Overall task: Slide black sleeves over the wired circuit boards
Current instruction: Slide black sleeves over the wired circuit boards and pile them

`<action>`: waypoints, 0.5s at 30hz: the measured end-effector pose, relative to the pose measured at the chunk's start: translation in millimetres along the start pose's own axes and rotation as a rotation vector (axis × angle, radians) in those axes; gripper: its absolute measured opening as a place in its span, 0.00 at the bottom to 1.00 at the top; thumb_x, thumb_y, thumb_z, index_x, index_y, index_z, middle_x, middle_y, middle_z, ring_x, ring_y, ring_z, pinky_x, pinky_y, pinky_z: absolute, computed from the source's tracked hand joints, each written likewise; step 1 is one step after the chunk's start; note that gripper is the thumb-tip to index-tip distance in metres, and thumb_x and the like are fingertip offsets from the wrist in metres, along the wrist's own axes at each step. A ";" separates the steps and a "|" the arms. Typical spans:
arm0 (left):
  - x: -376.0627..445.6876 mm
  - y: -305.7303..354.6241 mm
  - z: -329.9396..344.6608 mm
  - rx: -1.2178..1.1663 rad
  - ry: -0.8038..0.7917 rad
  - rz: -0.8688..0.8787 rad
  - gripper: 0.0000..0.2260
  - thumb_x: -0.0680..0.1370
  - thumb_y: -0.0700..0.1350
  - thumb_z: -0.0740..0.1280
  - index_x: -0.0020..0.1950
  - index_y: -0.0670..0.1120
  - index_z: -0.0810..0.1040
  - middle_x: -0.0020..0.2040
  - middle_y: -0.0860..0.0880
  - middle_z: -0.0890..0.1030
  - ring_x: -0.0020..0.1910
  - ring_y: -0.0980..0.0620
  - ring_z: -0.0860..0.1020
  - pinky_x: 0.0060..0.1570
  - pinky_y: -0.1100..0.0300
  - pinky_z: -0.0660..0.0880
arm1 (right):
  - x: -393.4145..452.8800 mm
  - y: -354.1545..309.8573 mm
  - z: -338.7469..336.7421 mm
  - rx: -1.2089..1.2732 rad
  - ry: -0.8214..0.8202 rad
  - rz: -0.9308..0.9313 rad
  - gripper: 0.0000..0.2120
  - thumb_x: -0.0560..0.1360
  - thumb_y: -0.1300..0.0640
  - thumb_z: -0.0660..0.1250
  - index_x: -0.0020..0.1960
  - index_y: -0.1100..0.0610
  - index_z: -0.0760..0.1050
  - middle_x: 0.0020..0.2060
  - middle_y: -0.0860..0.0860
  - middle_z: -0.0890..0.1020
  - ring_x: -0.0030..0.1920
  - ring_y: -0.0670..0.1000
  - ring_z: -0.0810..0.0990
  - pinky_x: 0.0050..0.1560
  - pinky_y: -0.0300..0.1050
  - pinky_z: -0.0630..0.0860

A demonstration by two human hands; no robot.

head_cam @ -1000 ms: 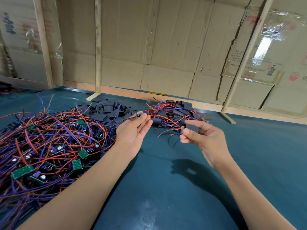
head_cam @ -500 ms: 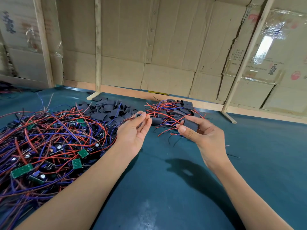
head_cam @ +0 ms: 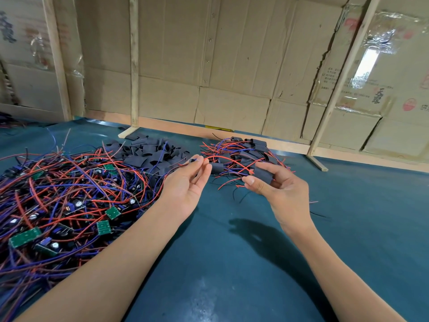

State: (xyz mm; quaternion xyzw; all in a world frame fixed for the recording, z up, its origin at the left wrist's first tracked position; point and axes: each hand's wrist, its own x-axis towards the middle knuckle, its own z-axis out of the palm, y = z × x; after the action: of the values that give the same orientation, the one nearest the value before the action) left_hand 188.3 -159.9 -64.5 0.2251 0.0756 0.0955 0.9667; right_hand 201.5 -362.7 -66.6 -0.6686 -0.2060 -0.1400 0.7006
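Note:
My left hand (head_cam: 188,182) pinches a small wired circuit board (head_cam: 192,160) at its fingertips; red and blue wires trail from it to the left. My right hand (head_cam: 276,189) holds a black sleeve (head_cam: 263,174) between thumb and fingers, a short gap right of the board. A big tangle of green circuit boards with red and blue wires (head_cam: 60,196) fills the left of the table. Loose black sleeves (head_cam: 148,154) lie heaped behind it. A pile of sleeved boards (head_cam: 241,154) sits just beyond my hands.
The work surface is a teal mat (head_cam: 232,263). Cardboard walls (head_cam: 232,66) with wooden posts (head_cam: 134,61) close off the back. A thin black wire (head_cam: 321,215) lies loose to the right of my right wrist.
My right hand has lifted the black sleeve and brought it slightly left toward my left hand. The left hand has stayed almost still with the board.

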 end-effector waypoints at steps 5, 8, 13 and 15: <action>0.0 -0.4 -0.5 0.006 -0.002 0.009 0.02 0.75 0.30 0.70 0.47 0.35 0.80 0.39 0.41 0.85 0.39 0.50 0.85 0.39 0.59 0.82 | -0.2 -1.4 0.5 0.021 0.004 -0.009 0.27 0.57 0.41 0.84 0.54 0.47 0.85 0.48 0.52 0.87 0.50 0.59 0.87 0.59 0.59 0.81; 0.2 0.2 -0.6 -0.006 0.000 0.009 0.02 0.75 0.30 0.70 0.47 0.34 0.80 0.39 0.41 0.85 0.39 0.50 0.85 0.38 0.59 0.82 | -0.4 -2.7 0.7 0.037 0.010 -0.012 0.28 0.57 0.40 0.84 0.54 0.47 0.85 0.48 0.53 0.88 0.50 0.60 0.86 0.60 0.59 0.81; -0.4 -2.0 -1.3 -0.030 0.009 0.006 0.03 0.74 0.30 0.71 0.47 0.34 0.80 0.39 0.41 0.85 0.39 0.49 0.86 0.37 0.60 0.82 | -1.0 -1.6 1.4 0.043 0.006 -0.007 0.27 0.57 0.42 0.85 0.54 0.48 0.85 0.47 0.54 0.88 0.49 0.60 0.87 0.59 0.60 0.81; 0.4 -4.1 -0.7 -0.019 -0.001 0.005 0.02 0.75 0.30 0.70 0.46 0.34 0.80 0.38 0.42 0.85 0.38 0.50 0.85 0.37 0.60 0.82 | -1.1 -0.2 1.6 0.040 0.004 -0.010 0.26 0.59 0.44 0.85 0.54 0.49 0.85 0.47 0.53 0.88 0.47 0.58 0.87 0.58 0.59 0.81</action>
State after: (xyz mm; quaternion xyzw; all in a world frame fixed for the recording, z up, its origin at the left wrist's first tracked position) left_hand 189.1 -163.1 -67.0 0.2160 0.0738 0.0984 0.9686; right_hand 200.3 -361.2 -66.9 -0.6533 -0.2108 -0.1410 0.7134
